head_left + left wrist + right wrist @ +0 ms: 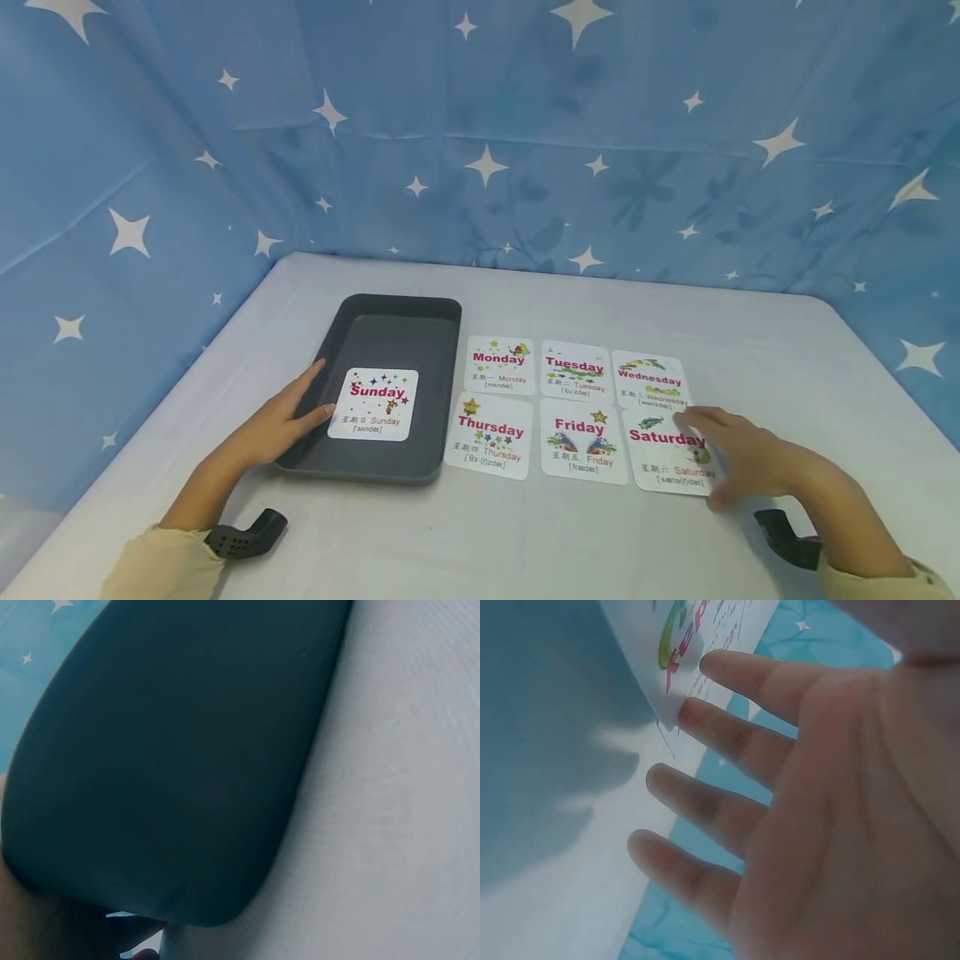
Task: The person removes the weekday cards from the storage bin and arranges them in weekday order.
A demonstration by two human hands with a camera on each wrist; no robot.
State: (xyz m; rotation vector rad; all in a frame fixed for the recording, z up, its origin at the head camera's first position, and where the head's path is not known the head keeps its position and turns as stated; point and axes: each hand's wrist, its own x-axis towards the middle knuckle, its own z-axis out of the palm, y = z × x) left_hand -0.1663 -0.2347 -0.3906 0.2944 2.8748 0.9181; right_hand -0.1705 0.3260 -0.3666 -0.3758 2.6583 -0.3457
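My left hand (279, 423) rests over the left rim of a dark grey tray (397, 337), fingers fairly straight. Its thumb tip meets the left edge of a white Sunday card (375, 407) lying in the tray. In the left wrist view the tray's dark surface (165, 765) fills much of the picture, and little of the hand shows. On the right, my right hand (750, 454) has its fingertips at the right side of the Saturday card (671, 454), thumb close to the lower corner. Seen from the right wrist, its fingers (739, 742) are straight and spread beside that card (686, 645).
Left of Saturday lie the Friday card (583, 446) and Thursday card (490, 442). Behind that row are Monday (500, 375), Tuesday (576, 385) and Wednesday (648, 392). All lie on a white-covered table (480, 542), with a blue starry curtain (510, 108) behind.
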